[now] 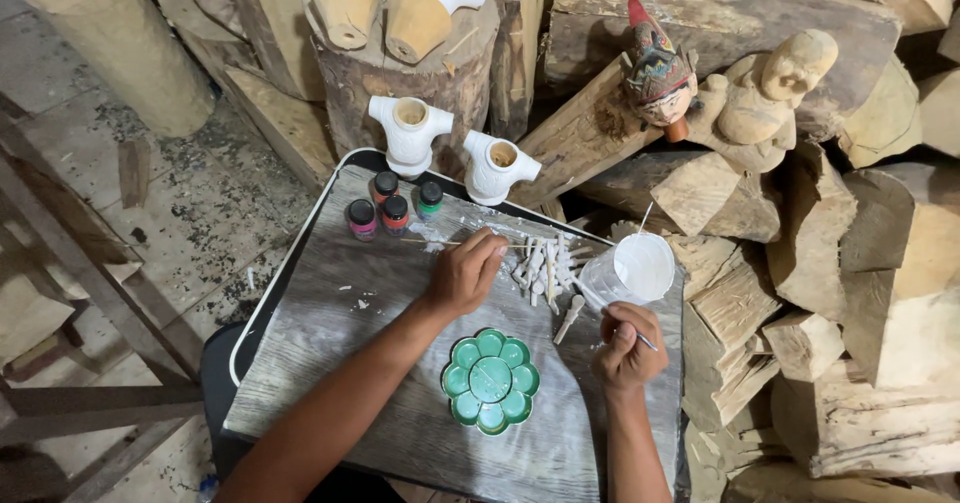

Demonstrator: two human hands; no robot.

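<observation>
Head view: right hand (628,348) pinches a thin paintbrush (608,312) beside one cup of white paint (640,267); left hand (465,273), fingers curled, presses on white-painted wooden sticks (541,263). Nearby sit one green flower palette (490,380), four paint bottles (392,205) and two white carved torsos (452,150).

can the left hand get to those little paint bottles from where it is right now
Probably yes. The left hand rests on the board by the white carved pieces, and the paint bottles stand close by to its left with only bare board between.
</observation>
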